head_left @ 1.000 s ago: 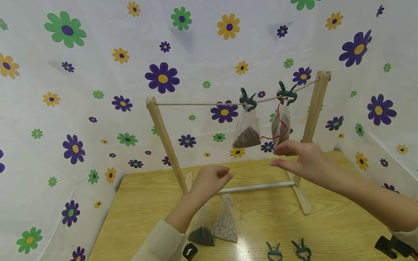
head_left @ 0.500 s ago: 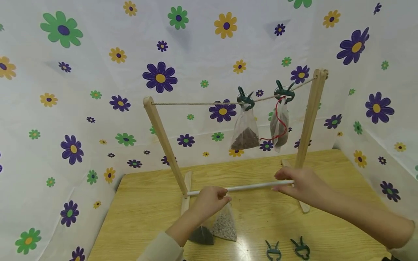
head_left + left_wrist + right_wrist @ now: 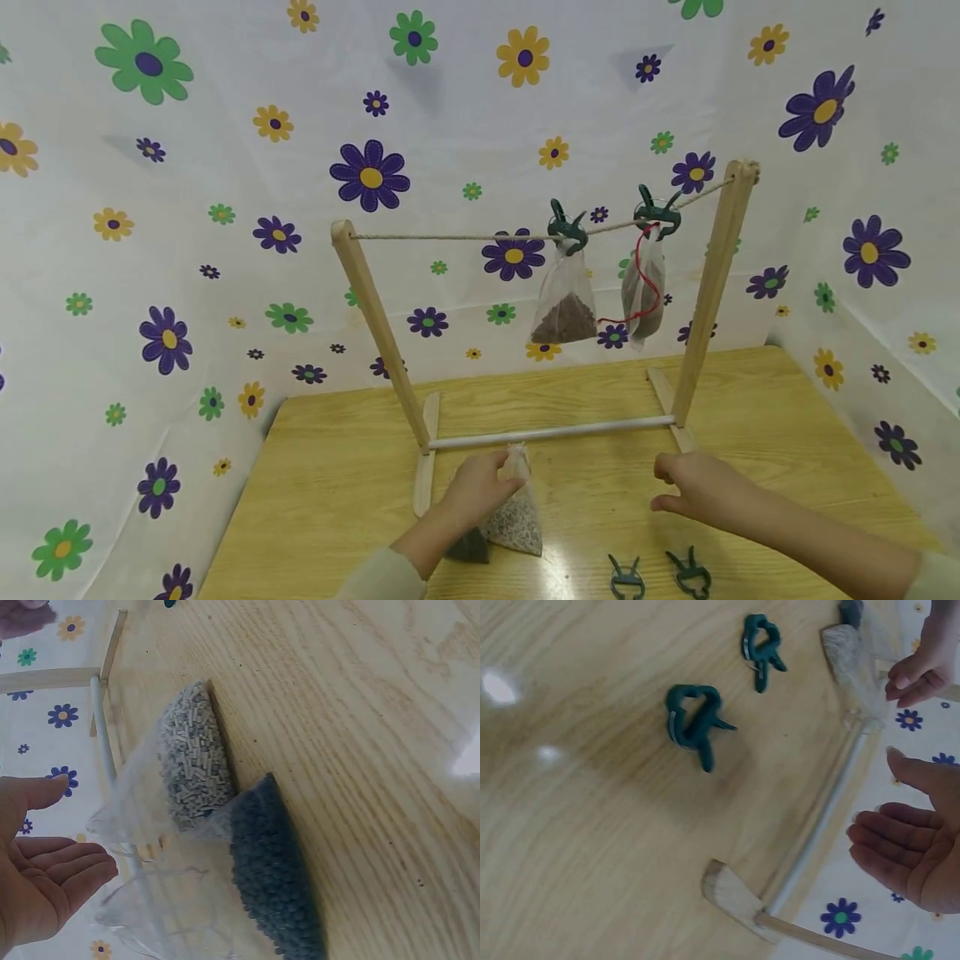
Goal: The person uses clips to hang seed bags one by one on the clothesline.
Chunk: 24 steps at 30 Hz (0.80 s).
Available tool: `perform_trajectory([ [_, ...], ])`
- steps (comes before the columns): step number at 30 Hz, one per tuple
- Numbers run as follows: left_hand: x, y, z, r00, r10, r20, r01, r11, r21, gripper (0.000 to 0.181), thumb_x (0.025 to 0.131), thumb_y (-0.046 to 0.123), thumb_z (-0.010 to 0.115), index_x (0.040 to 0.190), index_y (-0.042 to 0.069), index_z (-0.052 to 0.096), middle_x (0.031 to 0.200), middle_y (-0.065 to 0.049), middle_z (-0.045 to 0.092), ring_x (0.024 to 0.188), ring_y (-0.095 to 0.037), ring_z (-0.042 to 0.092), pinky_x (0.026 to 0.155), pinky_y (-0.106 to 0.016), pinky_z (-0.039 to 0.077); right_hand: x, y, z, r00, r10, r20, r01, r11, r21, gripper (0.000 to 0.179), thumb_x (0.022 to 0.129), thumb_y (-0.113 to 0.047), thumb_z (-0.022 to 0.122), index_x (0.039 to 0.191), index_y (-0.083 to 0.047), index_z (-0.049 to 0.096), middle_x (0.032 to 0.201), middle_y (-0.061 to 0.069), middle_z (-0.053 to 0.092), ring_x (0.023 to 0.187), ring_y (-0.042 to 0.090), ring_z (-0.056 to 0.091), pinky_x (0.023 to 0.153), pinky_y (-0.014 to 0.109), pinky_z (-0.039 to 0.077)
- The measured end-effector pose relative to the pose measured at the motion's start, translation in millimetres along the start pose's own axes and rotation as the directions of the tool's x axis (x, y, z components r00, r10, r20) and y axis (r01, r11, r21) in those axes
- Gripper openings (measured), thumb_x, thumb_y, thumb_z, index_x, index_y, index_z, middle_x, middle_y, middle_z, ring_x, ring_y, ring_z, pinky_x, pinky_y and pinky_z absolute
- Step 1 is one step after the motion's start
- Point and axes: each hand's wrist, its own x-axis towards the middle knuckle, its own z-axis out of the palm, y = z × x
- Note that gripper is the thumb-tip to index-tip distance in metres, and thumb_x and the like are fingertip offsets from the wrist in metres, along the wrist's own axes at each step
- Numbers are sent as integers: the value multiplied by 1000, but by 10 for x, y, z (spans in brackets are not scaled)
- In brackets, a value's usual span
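Note:
My left hand (image 3: 477,489) hovers by two mesh bags lying on the table, fingers apart from the thumb and holding nothing. One is the bag of pale grey pellets (image 3: 196,754); the other is the bag of dark beads (image 3: 271,870), partly hidden by the hand in the head view. To the right, my right hand (image 3: 701,490) is above the table with thumb and fingers parted and nothing in them. Nearest to it are two dark green spring clips, a left clip (image 3: 627,577) and a right clip (image 3: 691,573).
A wooden rack with a left post (image 3: 381,333), right post (image 3: 716,292), white rod (image 3: 555,432) and rope (image 3: 450,239) stands behind. Green clips hold a brown-filled bag (image 3: 566,312) and another bag (image 3: 637,304) with red cord on the rope. Flowered cloth surrounds the table.
My right hand has come down from beside the hanging bags, past the rod, toward the loose clips. My left hand has lowered toward the bags on the table. The hanging bags stay in place.

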Motion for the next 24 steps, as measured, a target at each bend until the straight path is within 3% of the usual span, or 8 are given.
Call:
perform_trajectory([
  [4,-16,-50,40,998,-63,23,65,996,-62,44,83,21,69,111,-12,60,111,-29,63,104,-44,60,84,-52,50,-36,46,142,985,134,107,-137,990,21,34,74,-29,78,85,-3,60,72,5,63,57,13,58,51,24,47],
  [9,-30,-117,108,987,-128,93,137,984,-110,55,83,22,69,121,-14,54,114,-31,61,107,-45,58,85,-53,49,-93,54,264,933,300,199,-306,952,-1,35,73,-30,80,74,-3,57,63,3,53,53,13,47,46,26,40],
  [13,-22,-191,181,991,-104,81,112,989,-101,40,83,23,69,105,-10,63,93,-21,68,83,-32,65,68,-41,53,-151,65,366,884,392,253,-405,914,-2,36,75,-32,79,68,-6,55,59,1,43,52,12,36,47,24,30],
  [16,-13,-248,224,991,-111,72,120,984,-133,35,82,24,69,97,-8,65,82,-14,67,71,-24,61,58,-36,50,-166,93,450,860,422,287,-438,899,-7,37,75,-35,78,70,-6,56,61,1,46,53,13,40,48,25,32],
  [19,3,-326,254,984,-164,72,176,963,-205,44,84,25,68,106,-13,62,89,-19,68,80,-31,64,66,-40,53,-174,132,521,852,430,299,-448,894,-9,39,75,-37,77,68,-7,55,61,1,48,53,13,42,49,26,33],
  [21,8,-374,248,976,-207,74,219,936,-275,52,85,25,69,116,-16,57,101,-24,66,94,-37,64,77,-45,54,-182,157,565,855,430,291,-451,892,6,40,75,-37,78,66,-8,53,60,1,48,53,13,42,48,25,33],
  [24,19,-441,220,963,-258,73,266,894,-360,51,85,24,70,116,-15,57,104,-25,66,95,-34,64,78,-42,54,-185,184,610,852,434,291,-459,888,18,41,74,-39,78,65,-8,53,61,2,48,54,13,42,49,26,35],
])
